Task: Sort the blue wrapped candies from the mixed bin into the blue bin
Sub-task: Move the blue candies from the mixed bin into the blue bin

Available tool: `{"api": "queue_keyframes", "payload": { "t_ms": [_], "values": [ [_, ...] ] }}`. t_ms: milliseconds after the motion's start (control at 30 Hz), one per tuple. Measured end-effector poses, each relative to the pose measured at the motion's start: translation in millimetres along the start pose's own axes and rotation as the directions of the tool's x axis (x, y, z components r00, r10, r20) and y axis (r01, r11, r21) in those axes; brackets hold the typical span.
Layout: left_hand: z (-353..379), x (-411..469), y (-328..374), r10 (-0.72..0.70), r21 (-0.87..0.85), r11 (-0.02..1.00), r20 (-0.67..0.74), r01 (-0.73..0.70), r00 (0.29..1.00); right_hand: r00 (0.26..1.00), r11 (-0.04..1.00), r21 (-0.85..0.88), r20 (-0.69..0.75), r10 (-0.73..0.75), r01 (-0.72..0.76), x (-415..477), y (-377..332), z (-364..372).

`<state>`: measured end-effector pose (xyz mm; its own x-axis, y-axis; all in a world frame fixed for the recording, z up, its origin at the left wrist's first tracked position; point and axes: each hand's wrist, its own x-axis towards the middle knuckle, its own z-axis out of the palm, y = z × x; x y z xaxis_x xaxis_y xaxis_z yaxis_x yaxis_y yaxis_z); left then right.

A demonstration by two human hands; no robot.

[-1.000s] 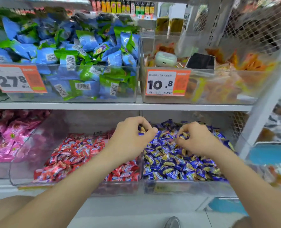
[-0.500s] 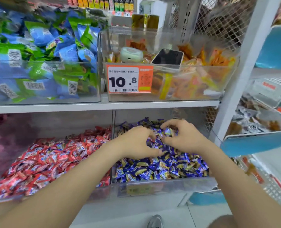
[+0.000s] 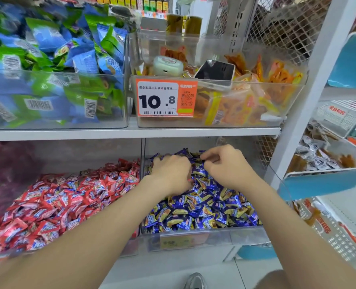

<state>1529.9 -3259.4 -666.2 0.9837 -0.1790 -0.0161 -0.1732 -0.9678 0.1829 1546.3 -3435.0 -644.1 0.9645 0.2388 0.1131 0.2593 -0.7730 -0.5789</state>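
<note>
Both hands are down in the blue bin (image 3: 204, 239), the clear one on the lower shelf at the right, heaped with blue wrapped candies (image 3: 206, 213). The left hand (image 3: 171, 174) lies knuckles-up on the far left part of the heap, its fingers curled under and their tips buried among the wrappers, so I cannot tell whether it holds one. The right hand (image 3: 227, 170) sits just beside it to the right with fingers curled, thumb and forefinger tips drawn near each other over the far wrappers (whether they pinch a candy cannot be made out). Just left of the blue bin lie red wrapped candies (image 3: 58, 203) in their own bin. On the shelf above, a clear tub (image 3: 289, 94) carries an orange price tag (image 3: 165, 99), and a phone (image 3: 214, 71) lies on its snack packets
</note>
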Motion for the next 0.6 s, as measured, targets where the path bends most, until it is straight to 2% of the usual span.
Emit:
{"api": "queue_keyframes", "payload": {
  "t_ms": [133,200,300,333,400,467,500,533,600],
  "values": [
    [-20.5,-26.4,-10.1,-0.003,-0.180,0.983,-0.208,-0.035,0.978,0.999,0.999,-0.006,-0.011,-0.034,0.034,-1.8,-13.6,3.7],
    [-31.3,-49.2,-18.8,-0.007,-0.192,0.980,-0.309,-0.055,0.951,0.998,0.998,0.011,0.017,-0.068,0.068,-6.5,-29.3,6.3],
    [-45.6,-88.4,-46.7,-0.135,-0.158,0.984,-0.389,0.079,0.911,0.985,0.988,0.035,0.076,-0.154,0.152,-17.6,-64.7,18.9],
    [-49.3,-99.8,-59.4,-0.193,-0.139,0.978,-0.355,0.152,0.915,0.980,0.983,0.038,0.086,-0.182,0.179,-22.1,-78.3,24.9],
    [-54.6,-117.7,-87.2,-0.257,-0.123,0.963,-0.162,0.239,0.953,0.968,0.972,0.051,0.089,-0.235,0.231,-30.1,-107.2,39.7],
    [-58.1,-130.1,-110.0,-0.228,-0.160,0.958,0.072,0.237,0.971,0.950,0.956,0.052,0.107,-0.292,0.288,-36.5,-134.3,56.5],
    [-59.5,-133.9,-122.0,-0.218,-0.185,0.953,0.134,0.240,0.967,0.938,0.948,0.047,0.131,-0.320,0.316,-38.0,-145.5,65.2],
    [-60.5,-135.4,-137.0,-0.233,-0.216,0.943,0.120,0.254,0.965,0.925,0.940,0.031,0.167,-0.341,0.341,-37.6,-154.8,74.1],
    [-61.6,-135.1,-178.0,-0.311,-0.222,0.927,-0.004,0.303,0.950,0.898,0.921,-0.028,0.235,-0.371,0.388,-31.1,-169.2,92.1]
  ]
}}
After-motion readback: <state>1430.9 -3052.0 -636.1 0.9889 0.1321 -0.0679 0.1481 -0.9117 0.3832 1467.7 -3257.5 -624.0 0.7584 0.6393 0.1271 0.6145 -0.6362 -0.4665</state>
